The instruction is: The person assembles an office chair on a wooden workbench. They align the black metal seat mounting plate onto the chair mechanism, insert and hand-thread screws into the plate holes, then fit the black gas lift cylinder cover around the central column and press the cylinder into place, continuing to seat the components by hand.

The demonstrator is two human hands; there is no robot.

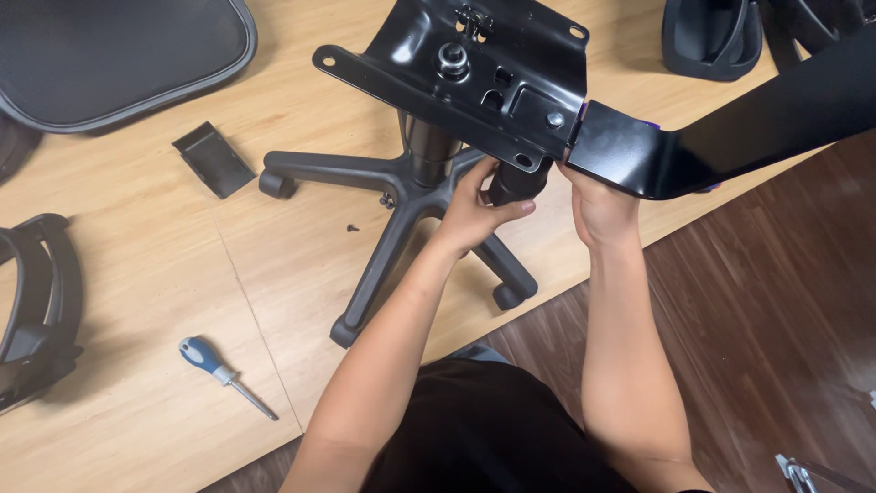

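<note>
A black metal seat plate (474,73) sits on the gas column of a black five-star chair base (401,196) on a light wooden board. My left hand (479,208) is curled around a black knob (518,181) under the plate's near edge. My right hand (598,208) grips the lower edge of a black L-shaped metal bracket (639,151), which butts against the plate's right side and stretches off to the upper right.
A blue-handled screwdriver (217,367) lies at the lower left. A small screw (352,227) and a black plastic piece (213,158) lie near the base. A mesh seat pad (109,55) is at the upper left, an armrest part (36,310) at the left, dark wood floor at the right.
</note>
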